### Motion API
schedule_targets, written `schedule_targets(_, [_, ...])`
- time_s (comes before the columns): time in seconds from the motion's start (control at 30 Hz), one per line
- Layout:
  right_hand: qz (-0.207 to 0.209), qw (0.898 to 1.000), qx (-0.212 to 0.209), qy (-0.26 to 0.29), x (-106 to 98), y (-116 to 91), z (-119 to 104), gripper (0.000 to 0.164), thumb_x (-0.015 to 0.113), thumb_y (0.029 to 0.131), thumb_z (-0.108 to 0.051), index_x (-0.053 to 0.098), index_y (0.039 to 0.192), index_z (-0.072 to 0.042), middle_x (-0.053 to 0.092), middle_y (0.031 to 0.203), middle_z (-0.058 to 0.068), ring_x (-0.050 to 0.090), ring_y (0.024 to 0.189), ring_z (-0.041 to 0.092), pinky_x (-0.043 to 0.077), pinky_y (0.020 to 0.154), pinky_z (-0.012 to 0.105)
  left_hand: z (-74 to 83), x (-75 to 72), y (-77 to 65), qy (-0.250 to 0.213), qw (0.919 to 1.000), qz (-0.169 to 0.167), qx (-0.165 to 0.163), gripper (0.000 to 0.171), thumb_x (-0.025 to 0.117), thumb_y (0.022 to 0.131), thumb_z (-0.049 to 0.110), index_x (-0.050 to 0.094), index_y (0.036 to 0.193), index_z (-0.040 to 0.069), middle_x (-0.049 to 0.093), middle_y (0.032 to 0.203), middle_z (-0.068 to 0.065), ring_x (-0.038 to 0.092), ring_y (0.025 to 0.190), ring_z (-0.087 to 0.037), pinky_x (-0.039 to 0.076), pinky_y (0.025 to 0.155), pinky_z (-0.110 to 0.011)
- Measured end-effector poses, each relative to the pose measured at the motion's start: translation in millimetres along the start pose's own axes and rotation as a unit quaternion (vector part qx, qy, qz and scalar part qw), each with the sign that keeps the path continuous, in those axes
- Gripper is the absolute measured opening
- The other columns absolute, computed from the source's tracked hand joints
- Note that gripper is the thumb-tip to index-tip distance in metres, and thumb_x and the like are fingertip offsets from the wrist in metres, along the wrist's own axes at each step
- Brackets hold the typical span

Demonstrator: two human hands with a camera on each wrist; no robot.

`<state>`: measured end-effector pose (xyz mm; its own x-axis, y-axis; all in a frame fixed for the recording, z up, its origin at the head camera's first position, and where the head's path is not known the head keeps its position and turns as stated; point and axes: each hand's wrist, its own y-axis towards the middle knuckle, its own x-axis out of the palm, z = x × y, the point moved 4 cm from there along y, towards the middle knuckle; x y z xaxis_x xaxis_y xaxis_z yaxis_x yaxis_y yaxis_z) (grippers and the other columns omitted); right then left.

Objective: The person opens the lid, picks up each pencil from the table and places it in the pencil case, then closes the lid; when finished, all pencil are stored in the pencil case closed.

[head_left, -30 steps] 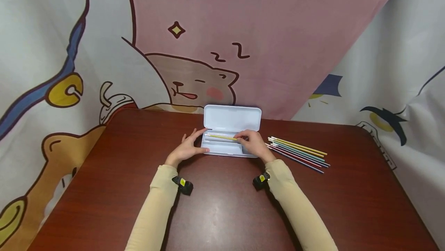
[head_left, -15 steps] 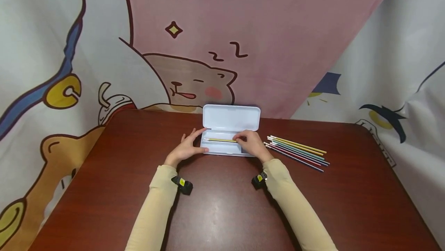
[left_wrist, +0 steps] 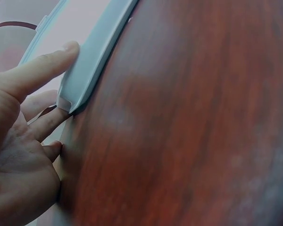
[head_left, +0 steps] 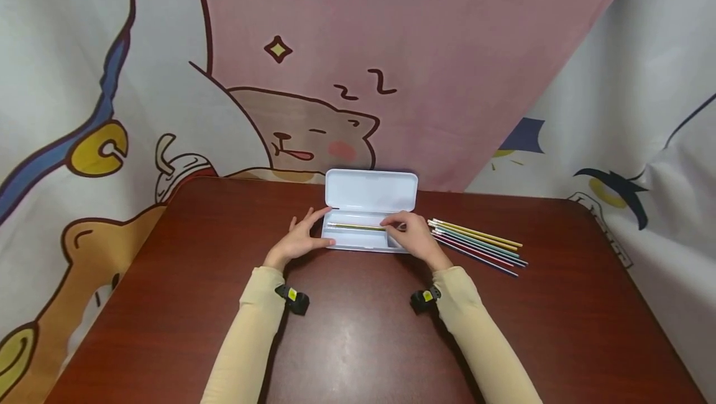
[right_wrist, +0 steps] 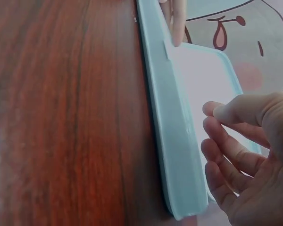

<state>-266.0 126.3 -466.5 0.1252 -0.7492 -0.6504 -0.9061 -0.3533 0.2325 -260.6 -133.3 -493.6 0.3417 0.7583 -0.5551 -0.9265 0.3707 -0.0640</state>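
Note:
A white pencil case (head_left: pixel 352 240) sits at the back middle of the table, its lid (head_left: pixel 371 190) raised. My left hand (head_left: pixel 296 242) holds its left end, thumb at the front corner and index finger by the hinge; the left wrist view shows the thumb (left_wrist: pixel 61 59) over the rim. Inside, a yellow pencil (head_left: pixel 355 226) lies lengthwise in a compartment. My right hand (head_left: pixel 416 236) hovers over the case's right part, fingertips right by the pencil's end. In the right wrist view the fingers (right_wrist: pixel 226 146) are loosely bent with nothing visible between them.
Several pencils (head_left: pixel 475 245) in yellow, green, red and blue lie fanned on the table to the right of the case. Behind the brown wooden table (head_left: pixel 347 329) hangs a cartoon-printed cloth (head_left: pixel 447 81).
The yellow pencil has come down into the compartment, a little nearer the front. My right fingertips have shifted slightly right off its end. The left hand keeps its place on the case.

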Motion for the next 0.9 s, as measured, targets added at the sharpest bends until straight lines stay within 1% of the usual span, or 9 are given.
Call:
schedule_targets(0.3, [0.012,1.0,0.004,0.018,-11.6,-16.2,-0.8,0.012,0.068,0.086,0.001,0.075,0.095,-0.002,0.069,0.094,0.007,0.061,0.088,0.022,0.05,0.081,0.042,1.4,-0.5,-1.0,0.006,1.0,0.0,-0.001,0.081,0.075,0.084,0.027,0.032,0.151,0.011,0.032,0.153,-0.016,0.005,0.146,-0.032,-0.012,0.11,-0.054])
schedule_targets(0.4, [0.012,1.0,0.004,0.014,-15.9,-22.2,0.0,0.013,0.068,0.086,0.001,0.075,0.097,-0.002,0.068,0.092,0.006,0.058,0.082,0.022,0.048,0.074,0.039,1.4,-0.1,-1.2,0.005,1.0,0.0,-0.004,0.081,0.075,0.084,0.027,0.032,0.151,0.011,0.031,0.153,-0.015,0.004,0.146,-0.031,-0.012,0.11,-0.053])
schedule_targets(0.5, [0.011,1.0,0.016,0.012,-20.6,-28.3,1.3,0.014,0.068,0.087,-0.001,0.075,0.099,-0.002,0.067,0.091,0.005,0.054,0.078,0.02,0.046,0.068,0.034,1.4,-0.1,-2.4,0.004,1.0,-0.001,-0.007,0.081,0.075,0.084,0.028,0.032,0.151,0.011,0.03,0.154,-0.016,0.004,0.146,-0.031,-0.012,0.11,-0.054])
schedule_targets(0.57, [0.014,1.0,0.025,0.011,-24.6,-32.9,2.4,0.014,0.068,0.087,-0.001,0.074,0.1,-0.002,0.066,0.092,0.006,0.053,0.078,0.019,0.045,0.067,0.032,1.6,0.1,-3.0,0.003,1.0,-0.002,-0.007,0.081,0.075,0.084,0.028,0.032,0.151,0.011,0.03,0.154,-0.016,0.004,0.146,-0.032,-0.012,0.11,-0.054])
schedule_targets(0.63, [0.019,0.999,0.032,0.012,-28.8,-36.8,4.5,0.014,0.068,0.088,-0.001,0.074,0.1,-0.002,0.066,0.093,0.006,0.054,0.08,0.019,0.046,0.07,0.032,1.9,0.3,-2.9,0.002,1.0,-0.003,-0.004,0.081,0.075,0.084,0.028,0.032,0.151,0.01,0.031,0.153,-0.016,0.004,0.146,-0.033,-0.012,0.11,-0.054])
schedule_targets(0.7, [0.024,0.999,0.033,0.012,-33.0,-40.4,6.4,0.013,0.068,0.087,-0.001,0.074,0.099,-0.002,0.067,0.093,0.007,0.055,0.081,0.022,0.047,0.071,0.035,2.2,0.5,-2.7,0.001,1.0,-0.002,-0.002,0.081,0.075,0.084,0.027,0.032,0.151,0.01,0.031,0.153,-0.016,0.004,0.146,-0.033,-0.012,0.11,-0.054])
schedule_targets(0.73, [0.028,0.999,0.029,0.01,-35.2,-42.0,7.8,0.014,0.068,0.087,0.0,0.074,0.099,-0.002,0.067,0.093,0.008,0.057,0.082,0.024,0.048,0.077,0.038,2.3,0.6,-2.4,0.0,1.0,-0.003,-0.001,0.081,0.075,0.084,0.027,0.032,0.151,0.01,0.031,0.153,-0.016,0.004,0.146,-0.033,-0.012,0.11,-0.054])
schedule_targets(0.8, [0.034,0.999,0.029,0.01,-39.1,-45.1,10.8,0.014,0.068,0.087,0.001,0.074,0.099,-0.003,0.068,0.095,0.009,0.059,0.092,0.029,0.047,0.087,0.044,2.0,0.8,-1.8,0.001,1.0,-0.003,-0.001,0.081,0.075,0.084,0.027,0.032,0.151,0.01,0.031,0.153,-0.015,0.004,0.146,-0.032,-0.012,0.11,-0.054])
schedule_targets(0.9, [0.037,0.999,0.035,0.015,-44.8,-50.3,15.3,0.015,0.068,0.087,0.001,0.074,0.1,-0.002,0.068,0.099,0.012,0.059,0.1,0.034,0.043,0.093,0.051,1.7,0.9,-1.1,0.003,1.0,-0.002,0.0,0.081,0.075,0.084,0.026,0.032,0.151,0.01,0.032,0.153,-0.015,0.004,0.146,-0.032,-0.012,0.11,-0.053])
